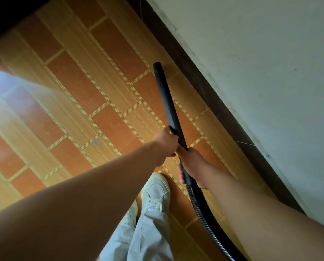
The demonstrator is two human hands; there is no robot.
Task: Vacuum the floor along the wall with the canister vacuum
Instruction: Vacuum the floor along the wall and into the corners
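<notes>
The hose (pixel 200 210) is trailed past the shoe (pixel 155 187); a trip is possible. The wand (pixel 168 102) is gripped by the right hand (pixel 192 167), then the left hand (pixel 165 144). Its tip (pixel 157 65) is held just short of the skirting (pixel 204 85); edge dust may be missed.

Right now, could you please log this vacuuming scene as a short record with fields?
wand: black, tip close to the dark baseboard
left hand: grips the wand ahead of the right hand
right hand: grips the wand's end at the ribbed hose
hose: runs out of view at the bottom
floor: orange and tan tiles
wall: pale, on the right
</notes>
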